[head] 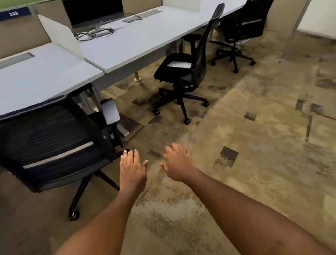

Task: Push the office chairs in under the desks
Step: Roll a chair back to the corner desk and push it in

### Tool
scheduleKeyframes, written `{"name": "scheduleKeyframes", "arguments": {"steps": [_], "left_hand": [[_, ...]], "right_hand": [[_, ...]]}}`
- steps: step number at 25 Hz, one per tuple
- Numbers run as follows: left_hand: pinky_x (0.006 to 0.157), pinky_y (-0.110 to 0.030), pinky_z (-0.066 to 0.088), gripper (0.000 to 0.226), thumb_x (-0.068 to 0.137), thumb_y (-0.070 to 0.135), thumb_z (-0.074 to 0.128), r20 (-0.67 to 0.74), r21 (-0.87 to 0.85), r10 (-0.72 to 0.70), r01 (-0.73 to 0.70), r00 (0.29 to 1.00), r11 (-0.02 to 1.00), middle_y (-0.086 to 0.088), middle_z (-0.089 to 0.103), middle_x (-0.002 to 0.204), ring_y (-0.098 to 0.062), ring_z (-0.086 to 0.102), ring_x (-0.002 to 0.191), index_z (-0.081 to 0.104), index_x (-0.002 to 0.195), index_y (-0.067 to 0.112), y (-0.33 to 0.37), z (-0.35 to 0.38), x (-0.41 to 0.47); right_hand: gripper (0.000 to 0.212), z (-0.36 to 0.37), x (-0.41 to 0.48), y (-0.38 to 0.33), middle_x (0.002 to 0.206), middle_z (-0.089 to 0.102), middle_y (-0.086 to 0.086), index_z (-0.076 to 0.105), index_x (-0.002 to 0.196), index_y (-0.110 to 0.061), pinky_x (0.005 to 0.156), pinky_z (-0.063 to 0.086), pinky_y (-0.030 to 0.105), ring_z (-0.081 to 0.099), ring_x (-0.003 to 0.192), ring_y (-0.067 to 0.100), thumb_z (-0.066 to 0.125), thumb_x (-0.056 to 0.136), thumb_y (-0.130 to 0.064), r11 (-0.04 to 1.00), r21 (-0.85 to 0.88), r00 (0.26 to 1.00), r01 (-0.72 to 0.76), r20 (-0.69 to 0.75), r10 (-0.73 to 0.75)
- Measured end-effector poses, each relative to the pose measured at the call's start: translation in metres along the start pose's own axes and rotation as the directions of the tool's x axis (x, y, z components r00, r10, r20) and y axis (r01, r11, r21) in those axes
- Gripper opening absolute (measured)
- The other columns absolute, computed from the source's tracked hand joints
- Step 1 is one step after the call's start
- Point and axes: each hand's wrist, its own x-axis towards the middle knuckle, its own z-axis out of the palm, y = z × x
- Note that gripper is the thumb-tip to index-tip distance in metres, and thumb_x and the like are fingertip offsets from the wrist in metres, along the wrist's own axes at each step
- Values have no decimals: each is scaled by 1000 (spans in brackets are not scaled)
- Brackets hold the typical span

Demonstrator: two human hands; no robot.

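1. A long white desk runs from the left edge to the upper right of the frame.
2. The nearest chair, at lower left, sits close against the desk; it looks pushed in.
3. The middle chair, at centre, stands turned and clear of the desk; the far chair, upper right, is also out.
4. Left hand and right hand hover empty at lower centre, fingers spread and flat. Next, probably, reach the middle chair's back and push.
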Motion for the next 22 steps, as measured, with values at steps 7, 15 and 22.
{"name": "scheduleKeyframes", "arguments": {"steps": [7,15,22], "left_hand": [[119,-38,7,60,100,41,33,31,-55,94,-93,995,994,-18,28,152,-31,15,144,27,145,3,179,57,-23],[114,-42,22,61,97,46,33,186,11,271,-278,944,961,-18,40,143,-34,29,136,33,142,5,311,116,11],[114,-43,22,63,98,47,31,220,-74,440,-435,870,897,-18,37,144,-35,28,136,27,145,5,472,181,100]], "right_hand": [[57,-38,-72,161,145,37,12,35,140,-14,104,33,51,33,131,31,48,95,-48,995,-31,995,-97,-11,97],[57,-69,-103,305,146,33,12,33,140,-14,107,31,53,27,135,30,51,95,-44,957,44,956,-287,-47,289],[59,-111,-73,468,149,29,13,31,142,-13,110,25,54,21,139,31,52,95,-41,880,64,874,-471,-99,475]]}}
